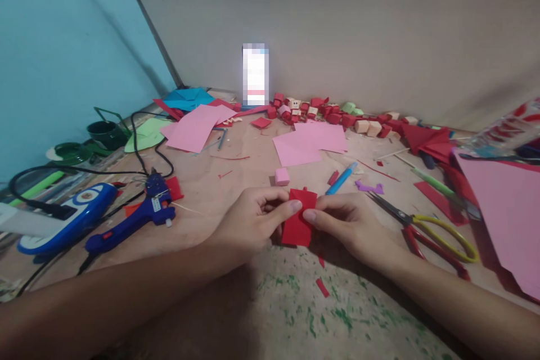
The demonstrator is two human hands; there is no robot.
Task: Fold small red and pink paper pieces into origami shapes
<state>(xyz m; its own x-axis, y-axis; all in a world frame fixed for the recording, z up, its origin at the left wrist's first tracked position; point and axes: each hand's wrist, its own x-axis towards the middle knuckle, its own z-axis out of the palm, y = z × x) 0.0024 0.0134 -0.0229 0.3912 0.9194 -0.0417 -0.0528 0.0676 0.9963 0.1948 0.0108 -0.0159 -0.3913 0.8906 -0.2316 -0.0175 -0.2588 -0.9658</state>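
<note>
A small piece of red paper [296,230] is held up between both hands, just above the table. My left hand [264,214] pinches its left side, thumb on the front face. On the right side, my right hand [341,214] grips the same paper with its thumb across the front; the fingers behind it are partly hidden. Just beyond the hands sit a small pink paper cube [282,176] and a blue pen [342,178]. Scissors [422,230] with yellow and red handles lie to the right of my right hand.
A blue glue gun [135,219] and a blue-white power strip [78,216] with cables lie left. Pink sheets [297,149] and many small red paper cubes [335,117] spread toward the wall, where a lit phone [255,74] stands. A large pink sheet [502,208] lies far right.
</note>
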